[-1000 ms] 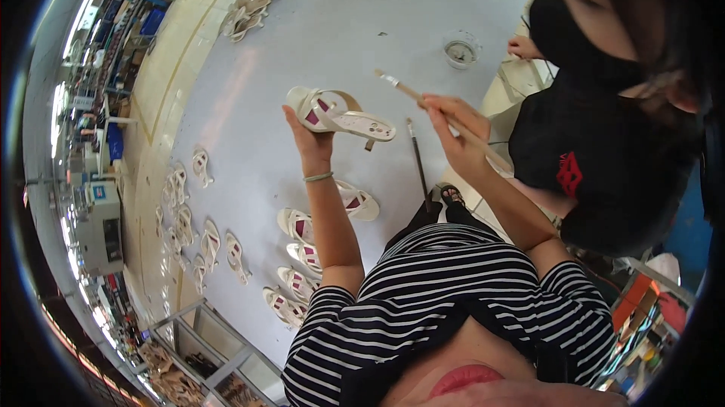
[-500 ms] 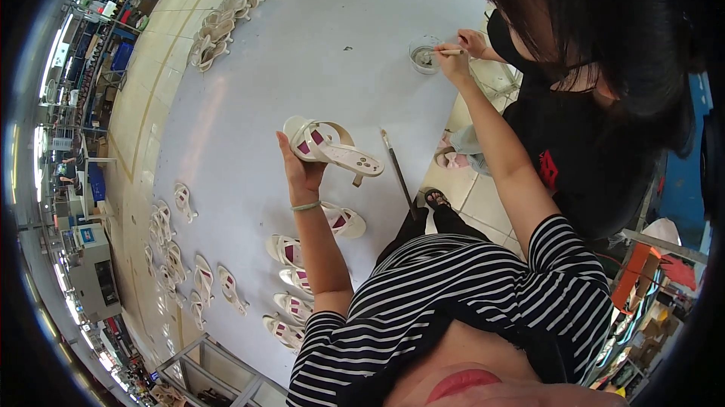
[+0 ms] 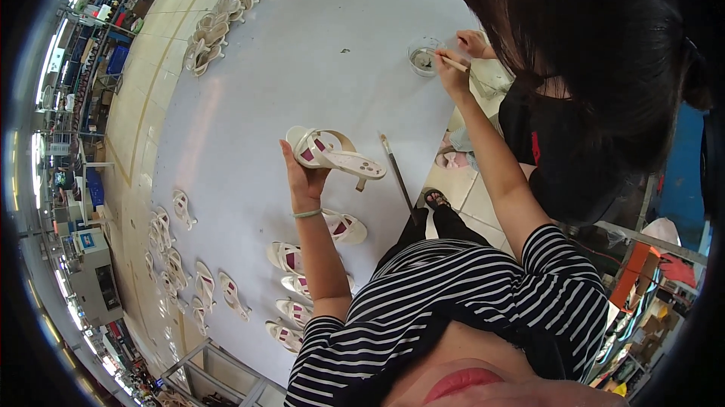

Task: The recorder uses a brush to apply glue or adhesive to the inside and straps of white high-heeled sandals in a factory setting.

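Note:
A white high-heeled sandal (image 3: 349, 162) with purple patches inside its straps rests in my left hand (image 3: 305, 185), raised above the pale table. The fingers of that hand are mostly hidden behind the shoe. My right hand (image 3: 454, 81) pinches a light wooden-handled brush (image 3: 456, 65) beside a clear cup (image 3: 412, 50) with greyish liquid in it; the brush's tip is too small to make out. Between my hands and nearer to me, a dark-handled brush (image 3: 397, 168) lies at the table's edge.
More white sandals (image 3: 287, 257) stand in a row by my left forearm. Other sandals (image 3: 204, 284) are grouped at the table's left side and far left (image 3: 215, 29). A co-worker (image 3: 581, 67) leans in at the right, one hand (image 3: 472, 44) near the cup. A metal frame (image 3: 219, 369) stands lower left.
My right hand has drawn slightly nearer to me and the brush handle has tilted. The sandal in my left hand is turned a little. The co-worker's head has shifted.

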Available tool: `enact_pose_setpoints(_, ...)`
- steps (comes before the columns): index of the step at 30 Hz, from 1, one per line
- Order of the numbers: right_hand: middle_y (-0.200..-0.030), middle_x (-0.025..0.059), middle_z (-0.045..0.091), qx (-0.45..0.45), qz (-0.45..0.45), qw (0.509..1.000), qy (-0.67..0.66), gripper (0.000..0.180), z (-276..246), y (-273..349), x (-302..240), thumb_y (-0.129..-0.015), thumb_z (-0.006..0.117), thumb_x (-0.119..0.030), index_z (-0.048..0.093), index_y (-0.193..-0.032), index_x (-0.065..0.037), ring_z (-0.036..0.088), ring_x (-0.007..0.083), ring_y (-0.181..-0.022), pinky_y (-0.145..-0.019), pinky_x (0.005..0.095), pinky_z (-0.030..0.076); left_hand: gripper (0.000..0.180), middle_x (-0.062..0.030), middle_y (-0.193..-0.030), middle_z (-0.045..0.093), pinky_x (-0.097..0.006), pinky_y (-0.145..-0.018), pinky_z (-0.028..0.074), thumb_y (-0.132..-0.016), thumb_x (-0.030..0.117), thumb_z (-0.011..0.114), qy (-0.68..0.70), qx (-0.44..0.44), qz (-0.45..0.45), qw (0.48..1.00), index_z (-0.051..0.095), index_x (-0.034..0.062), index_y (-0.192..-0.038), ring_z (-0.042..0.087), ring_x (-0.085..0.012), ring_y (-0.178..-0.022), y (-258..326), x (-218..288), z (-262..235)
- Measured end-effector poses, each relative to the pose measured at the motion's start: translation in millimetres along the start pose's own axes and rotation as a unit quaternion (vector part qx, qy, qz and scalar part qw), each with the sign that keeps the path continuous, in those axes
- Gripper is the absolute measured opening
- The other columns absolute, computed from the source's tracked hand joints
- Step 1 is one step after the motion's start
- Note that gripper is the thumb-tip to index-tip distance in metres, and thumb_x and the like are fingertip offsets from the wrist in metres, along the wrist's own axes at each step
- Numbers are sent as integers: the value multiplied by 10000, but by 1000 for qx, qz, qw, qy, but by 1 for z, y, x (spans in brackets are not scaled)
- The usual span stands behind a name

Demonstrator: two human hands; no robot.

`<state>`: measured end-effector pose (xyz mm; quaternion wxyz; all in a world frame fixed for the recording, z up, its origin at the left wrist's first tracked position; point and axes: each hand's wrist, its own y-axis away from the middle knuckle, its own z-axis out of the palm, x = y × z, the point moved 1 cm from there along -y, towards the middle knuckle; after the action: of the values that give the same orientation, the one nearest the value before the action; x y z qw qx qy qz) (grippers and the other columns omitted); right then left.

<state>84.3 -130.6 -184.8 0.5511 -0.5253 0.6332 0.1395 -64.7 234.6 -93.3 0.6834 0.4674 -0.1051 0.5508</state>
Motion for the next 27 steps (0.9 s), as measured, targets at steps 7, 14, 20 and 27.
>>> enact_pose_setpoints(7,-836,104,712,58,31,981,-180,134,-37,35,-7,-886,661,-85,685,-947,31,686,157,-784,-696,264,533,715,-86,-1057,626,-435,-838,540,-893,710,417,52,-14,-11,998,572,72,-1178,609,-268,-957,-18,3,15)
enact_pose_setpoints(14,-1025,148,695,-27,41,942,-332,167,-113,94,-184,-894,627,5,657,-1054,42,688,194,-936,-800,269,543,742,-94,-1104,628,-484,-847,546,-895,709,395,73,-123,1,990,539,63,-1230,624,-314,-995,-22,9,42)
enact_pose_setpoints(20,-1054,189,691,-266,-82,934,-225,193,-137,105,-249,-856,634,53,659,-1047,41,701,224,-907,-771,289,558,764,-128,-1195,616,-496,-893,530,-923,689,332,110,-237,-22,965,513,47,-1296,610,-351,-1065,-23,6,46)
enact_pose_setpoints(27,-1012,160,708,-253,-66,930,-260,182,-106,105,-240,-848,632,36,680,-1022,10,701,223,-899,-773,276,551,761,-117,-1181,618,-461,-897,522,-936,682,292,49,-241,-7,969,518,46,-1288,602,-311,-1070,-10,-1,69)
